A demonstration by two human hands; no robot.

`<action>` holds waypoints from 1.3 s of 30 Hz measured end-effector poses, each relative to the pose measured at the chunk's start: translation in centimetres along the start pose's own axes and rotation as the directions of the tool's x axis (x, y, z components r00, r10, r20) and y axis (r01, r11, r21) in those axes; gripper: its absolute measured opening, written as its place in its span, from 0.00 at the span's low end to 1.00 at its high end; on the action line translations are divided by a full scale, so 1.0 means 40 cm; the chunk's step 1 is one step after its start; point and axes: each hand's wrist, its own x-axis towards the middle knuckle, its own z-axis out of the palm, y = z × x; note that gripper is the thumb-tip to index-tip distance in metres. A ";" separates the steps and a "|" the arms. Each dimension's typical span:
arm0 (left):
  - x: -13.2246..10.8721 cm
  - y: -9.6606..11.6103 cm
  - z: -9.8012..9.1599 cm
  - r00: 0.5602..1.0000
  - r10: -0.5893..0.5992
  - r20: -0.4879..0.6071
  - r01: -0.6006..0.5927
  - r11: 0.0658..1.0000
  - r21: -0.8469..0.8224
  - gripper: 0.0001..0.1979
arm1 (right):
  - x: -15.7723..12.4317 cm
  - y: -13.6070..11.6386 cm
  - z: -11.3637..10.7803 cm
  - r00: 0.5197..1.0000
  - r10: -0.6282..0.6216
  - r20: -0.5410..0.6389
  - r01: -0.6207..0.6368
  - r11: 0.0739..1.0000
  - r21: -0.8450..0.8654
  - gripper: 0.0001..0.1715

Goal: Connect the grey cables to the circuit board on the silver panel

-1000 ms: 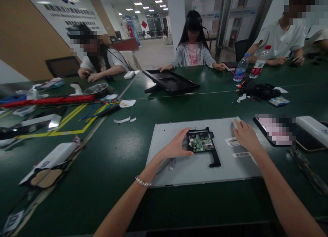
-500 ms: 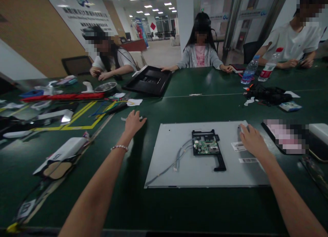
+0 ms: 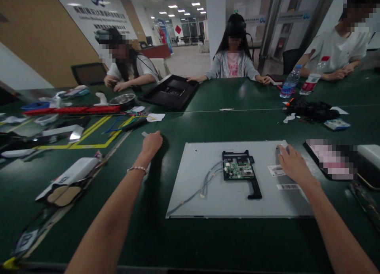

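My left hand (image 3: 152,144) is closed just above the green table, left of the panel. A small pale strip (image 3: 144,134) shows at its fingers and seems to be pinched there, though most of it is hidden. My right hand (image 3: 293,163) lies on the upper right corner of a flat grey metal panel (image 3: 190,179), its fingers spread and slightly bent. A black plastic bracket (image 3: 255,189) holding a green circuit board (image 3: 240,170) sits mid-panel. From the board, grey cables (image 3: 190,197) run to the panel's lower left corner. White labels (image 3: 287,186) are near my right wrist.
Across the table, a person's hand touches a black frame (image 3: 169,92); two other people sit nearby. Two bottles (image 3: 311,80) and a black bundle (image 3: 311,110) stand at the back right. A battery-like white pack (image 3: 74,175) and several parts lie left. A phone-like item (image 3: 329,159) is right.
My left hand has gone from spread fingers over the pale strip to a closed grip and has drawn slightly nearer. The right hand stays on the panel.
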 end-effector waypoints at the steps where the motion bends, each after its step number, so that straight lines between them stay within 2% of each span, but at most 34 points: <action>1: -0.005 0.000 -0.003 1.000 -0.004 -0.005 0.004 1.000 -0.002 0.19 | 0.000 0.000 0.001 1.000 0.001 0.003 -0.001 1.000 -0.001 0.27; 14: -0.051 -0.014 -0.021 1.000 -0.018 -0.020 0.017 0.998 -0.057 0.21 | -0.009 0.000 0.004 1.000 -0.007 0.002 0.007 1.000 0.003 0.27; 19: -0.093 -0.007 -0.045 0.998 0.042 -0.042 -0.045 0.995 -0.086 0.20 | -0.017 -0.002 -0.001 1.000 -0.004 -0.003 0.004 0.999 0.039 0.27; 24: -0.174 0.062 -0.056 0.980 0.192 -0.060 -0.198 0.972 -0.124 0.20 | -0.007 -0.032 -0.035 0.996 0.008 -0.088 0.005 0.990 0.143 0.28; 28: -0.274 0.168 -0.065 0.944 0.325 -0.059 -0.330 0.933 -0.146 0.22 | 0.009 -0.123 -0.105 0.984 -0.115 -0.134 0.158 0.915 0.371 0.29; 30: -0.332 0.229 -0.085 0.881 0.453 -0.137 -0.471 0.867 -0.162 0.24 | 0.006 -0.181 -0.145 0.972 -0.186 -0.143 0.234 0.815 0.531 0.29; 31: -0.361 0.259 -0.099 0.833 0.521 -0.184 -0.549 0.819 -0.169 0.24 | 0.001 -0.209 -0.163 0.966 -0.215 -0.144 0.258 0.753 0.605 0.30; 32: -0.390 0.288 -0.116 0.771 0.585 -0.250 -0.629 0.760 -0.164 0.24 | -0.006 -0.235 -0.177 0.962 -0.226 -0.151 0.268 0.689 0.673 0.30; 34: -0.441 0.340 -0.152 0.613 0.700 -0.366 -0.775 0.623 -0.106 0.20 | -0.021 -0.277 -0.194 0.960 -0.250 -0.122 0.243 0.538 0.807 0.31; 37: -0.499 0.402 -0.198 0.373 0.797 -0.474 -0.896 0.442 0.039 0.17 | -0.034 -0.307 -0.194 0.989 -0.147 0.001 0.036 0.251 0.967 0.29; 39: -0.522 0.436 -0.215 0.258 0.819 -0.512 -0.925 0.363 0.115 0.15 | -0.033 -0.309 -0.192 0.987 -0.075 0.145 -0.141 0.062 0.988 0.28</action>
